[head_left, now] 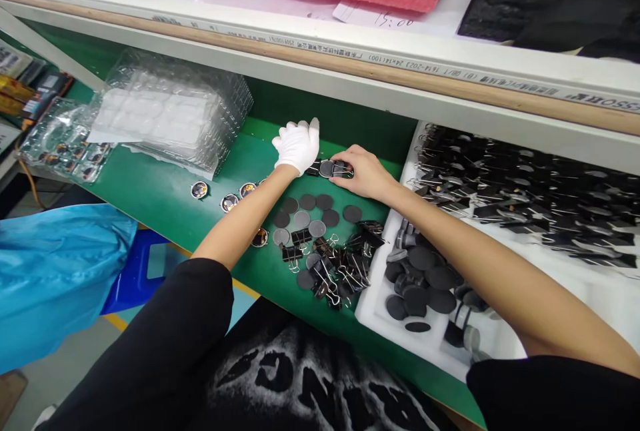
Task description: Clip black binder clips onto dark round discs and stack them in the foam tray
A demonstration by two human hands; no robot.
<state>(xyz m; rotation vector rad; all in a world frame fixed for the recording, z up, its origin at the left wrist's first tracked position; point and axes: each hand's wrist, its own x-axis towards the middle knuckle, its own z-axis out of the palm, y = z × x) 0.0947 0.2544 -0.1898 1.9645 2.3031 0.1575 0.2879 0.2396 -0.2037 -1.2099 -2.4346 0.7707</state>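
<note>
My left hand [299,146], in a white glove, is beside a black binder clip [313,168] at the back of the green table; its fingers are bent, and what they hold, if anything, is hidden. Bare, my right hand [361,172] pinches another binder clip [343,168] at a round grey-black disc [327,168]. Nearer me lie several loose black discs [324,202] and a pile of black binder clips [345,264] with silver handles. Several round metal-rimmed parts [229,202] sit around my left forearm.
Stacked clear plastic trays [170,111] stand at the back left. At the right, a white foam box [373,314] holds many clips and discs. A shelf edge [320,61] crosses above the table. A person's blue sleeve [60,264] shows at the left.
</note>
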